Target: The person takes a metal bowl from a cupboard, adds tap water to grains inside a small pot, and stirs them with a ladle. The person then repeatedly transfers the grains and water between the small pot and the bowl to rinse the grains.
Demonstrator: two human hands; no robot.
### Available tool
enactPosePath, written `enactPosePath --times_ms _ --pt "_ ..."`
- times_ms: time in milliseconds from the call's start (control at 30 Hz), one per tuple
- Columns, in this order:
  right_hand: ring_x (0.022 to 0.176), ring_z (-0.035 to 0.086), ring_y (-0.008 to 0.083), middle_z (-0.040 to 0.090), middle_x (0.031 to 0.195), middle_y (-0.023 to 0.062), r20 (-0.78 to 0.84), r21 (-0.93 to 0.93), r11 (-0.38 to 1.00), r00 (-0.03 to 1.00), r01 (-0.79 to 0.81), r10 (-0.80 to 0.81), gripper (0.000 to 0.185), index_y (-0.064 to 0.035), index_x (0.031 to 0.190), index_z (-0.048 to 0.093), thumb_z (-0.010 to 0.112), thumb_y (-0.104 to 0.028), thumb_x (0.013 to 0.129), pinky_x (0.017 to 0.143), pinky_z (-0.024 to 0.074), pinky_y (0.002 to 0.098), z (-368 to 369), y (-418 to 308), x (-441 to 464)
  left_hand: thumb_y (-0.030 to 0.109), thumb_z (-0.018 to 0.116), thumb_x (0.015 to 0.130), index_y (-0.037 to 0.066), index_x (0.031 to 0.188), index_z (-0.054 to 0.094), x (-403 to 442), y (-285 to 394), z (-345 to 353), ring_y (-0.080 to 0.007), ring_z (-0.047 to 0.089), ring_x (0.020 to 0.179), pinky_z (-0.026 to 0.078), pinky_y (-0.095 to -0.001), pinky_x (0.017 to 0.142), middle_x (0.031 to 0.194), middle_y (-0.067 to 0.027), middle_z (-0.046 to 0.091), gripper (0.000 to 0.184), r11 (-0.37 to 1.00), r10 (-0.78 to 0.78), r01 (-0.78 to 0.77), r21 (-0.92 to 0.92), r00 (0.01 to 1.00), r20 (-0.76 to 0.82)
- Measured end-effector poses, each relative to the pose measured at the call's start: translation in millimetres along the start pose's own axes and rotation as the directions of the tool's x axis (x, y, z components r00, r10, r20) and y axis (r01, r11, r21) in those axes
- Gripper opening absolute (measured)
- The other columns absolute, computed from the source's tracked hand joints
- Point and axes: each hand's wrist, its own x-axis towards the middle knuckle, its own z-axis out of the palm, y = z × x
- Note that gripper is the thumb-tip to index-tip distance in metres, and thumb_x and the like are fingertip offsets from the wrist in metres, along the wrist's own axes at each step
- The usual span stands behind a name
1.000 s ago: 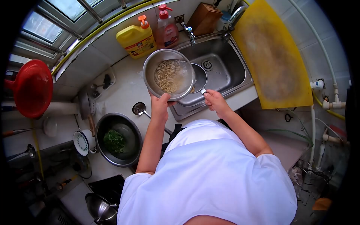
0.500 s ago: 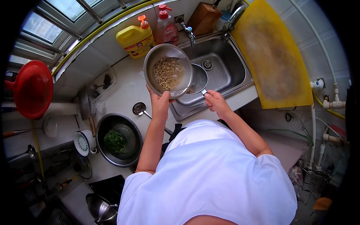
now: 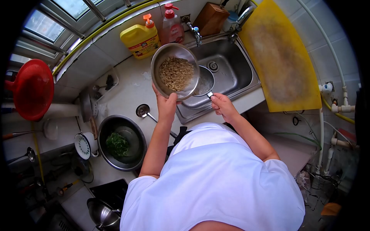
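In the head view, two hands hold one vessel each. The left hand [image 3: 166, 109] grips a steel bowl [image 3: 175, 50] of grains [image 3: 176, 74] by the sink's [image 3: 230, 69] left edge; the right hand [image 3: 223, 105] grips one strainer [image 3: 207, 78] over the sink (the bowl partly hides it). Two pump bottles [image 3: 173, 31] line the desk's [image 3: 127, 86] back edge; one ladle [image 3: 142, 111] and one basin [image 3: 135, 143] sit nearer its front.

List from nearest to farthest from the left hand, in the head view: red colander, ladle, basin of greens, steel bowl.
1. Steel bowl: held in the left hand.
2. Ladle: just left.
3. Basin of greens: farther left, lower.
4. Red colander: far left.
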Motion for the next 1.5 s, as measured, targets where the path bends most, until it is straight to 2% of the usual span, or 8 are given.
enactPosePath --times_ms 67,133,233,400,567,933,1033,1500 --pt "0.044 0.028 0.0014 0.038 0.057 -0.0054 0.008 0.016 1.0 1.0 -0.006 0.006 0.014 -0.0075 0.094 0.048 0.047 -0.021 0.09 0.037 0.0221 0.0179 -1 -1 -1 -0.001 0.045 0.071 0.009 0.125 0.026 2 -6 -3 -0.0177 0.061 0.079 0.052 -0.0242 0.05 0.105 -0.012 0.053 0.058 0.998 -0.043 0.042 -0.036 0.999 -0.03" --pt "0.043 0.028 0.0013 0.038 0.057 -0.0054 0.018 0.082 0.997 1.0 -0.005 0.004 0.014 -0.007 0.094 0.047 0.047 -0.02 0.09 0.037 0.0222 0.0176 -3 -5 -7 -0.001 0.046 0.073 0.0 0.115 0.038 7 -8 -11 -0.0201 0.063 0.074 0.053 -0.0259 0.05 0.095 -0.013 0.058 0.043 0.939 -0.235 0.246 -0.241 0.969 0.074" --pt "0.042 0.026 0.0001 0.036 0.056 -0.0063 -0.027 0.053 0.998 1.0 0.015 -0.014 0.01 -0.009 0.092 0.047 0.046 -0.019 0.091 0.037 0.0219 0.0152 -6 -15 -18 -0.002 0.045 0.073 -0.003 0.108 0.046 8 -9 -17 -0.02 0.063 0.069 0.054 -0.0265 0.049 0.089 -0.0125 0.061 0.035 0.901 -0.246 0.253 -0.353 0.967 0.067" --pt "0.043 0.026 0.0001 0.036 0.057 -0.0058 -0.049 0.007 0.996 0.995 0.086 -0.086 0.012 -0.0075 0.096 0.046 0.047 -0.018 0.09 0.037 0.0217 0.015 -13 -29 -27 -0.003 0.046 0.072 -0.003 0.109 0.046 9 -11 -28 -0.0172 0.062 0.066 0.054 -0.0254 0.049 0.089 -0.0104 0.06 0.037 0.957 -0.162 0.127 -0.262 0.98 -0.115" --pt "0.047 0.029 -0.0003 0.036 0.06 -0.0059 -0.051 -0.056 0.989 0.989 0.137 -0.14 0.023 -0.0052 0.109 0.045 0.047 -0.017 0.09 0.037 0.0212 0.0141 -12 -40 -34 -0.001 0.046 0.072 -0.003 0.107 0.047 13 -40 -38 -0.0167 0.061 0.066 0.053 -0.0247 0.049 0.088 -0.0103 0.06 0.035 0.957 -0.232 0.2 -0.212 0.963 -0.138" --pt "0.051 0.032 0.0013 0.035 0.061 -0.0059 -0.073 -0.28 0.929 0.959 0.242 -0.272 0.04 0.0021 0.123 0.037 0.048 -0.018 0.09 0.041 0.0247 0.0167 3 -40 -38 -0.002 0.045 0.073 -0.002 0.109 0.044 -2 -65 -7 -0.0191 0.063 0.067 0.053 -0.0246 0.046 0.089 -0.0116 0.059 0.036 0.861 -0.393 0.413 -0.296 0.911 0.129" --pt "0.055 0.036 0.0024 0.04 0.065 -0.0045 -0.045 -0.276 0.915 0.946 0.295 -0.32 0.041 0.0068 0.123 0.037 0.048 -0.013 0.089 0.047 0.029 0.0178 5 -38 -28 -0.002 0.044 0.073 -0.002 0.11 0.044 -3 -67 -5 -0.0192 0.063 0.067 0.053 -0.0247 0.045 0.089 -0.0114 0.059 0.037 0.853 -0.397 0.423 -0.305 0.906 0.147" --pt "0.056 0.035 0.0027 0.04 0.062 -0.0041 -0.054 -0.433 0.822 0.9 0.369 -0.432 0.036 0.0058 0.12 0.041 0.048 -0.013 0.089 0.049 0.0296 0.0184 9 -38 -26 -0.002 0.045 0.073 -0.002 0.11 0.042 1 -56 -3 -0.0177 0.061 0.063 0.053 -0.0247 0.045 0.087 -0.0111 0.059 0.037 0.858 -0.379 0.398 -0.326 0.917 0.124"
